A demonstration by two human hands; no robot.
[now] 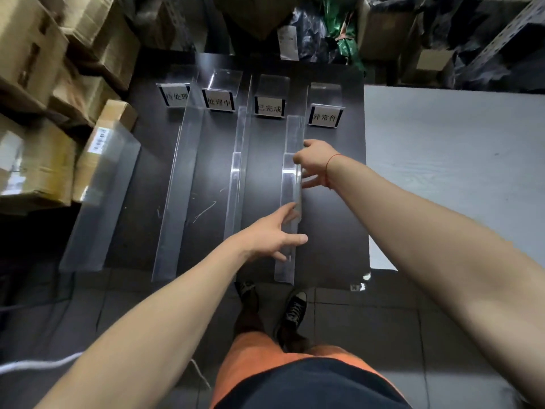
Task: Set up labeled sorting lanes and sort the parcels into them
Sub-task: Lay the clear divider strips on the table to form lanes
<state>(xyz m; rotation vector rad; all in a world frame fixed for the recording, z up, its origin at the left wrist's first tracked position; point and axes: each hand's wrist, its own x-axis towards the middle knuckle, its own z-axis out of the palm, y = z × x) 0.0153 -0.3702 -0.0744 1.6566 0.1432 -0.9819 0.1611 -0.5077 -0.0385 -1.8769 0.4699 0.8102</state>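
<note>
On the dark table (333, 231) lie several clear acrylic dividers, forming lanes that run away from me. Four white label signs stand at the far end: (176, 96), (218, 100), (269, 106), (325, 116). My left hand (271, 234) rests with spread, fairly straight fingers on the near end of the rightmost divider (287, 208). My right hand (314, 162) touches the same divider farther up, thumb and fingers at its upper edge. Whether the right hand pinches the strip is unclear. No parcel lies in the lanes.
Cardboard boxes (38, 160) are stacked at the left, one with a white shipping label (98, 140). Dark and green bags (339, 28) pile up behind the table. A grey surface (442, 160) adjoins the table on the right. My shoes (295, 308) stand on tiled floor.
</note>
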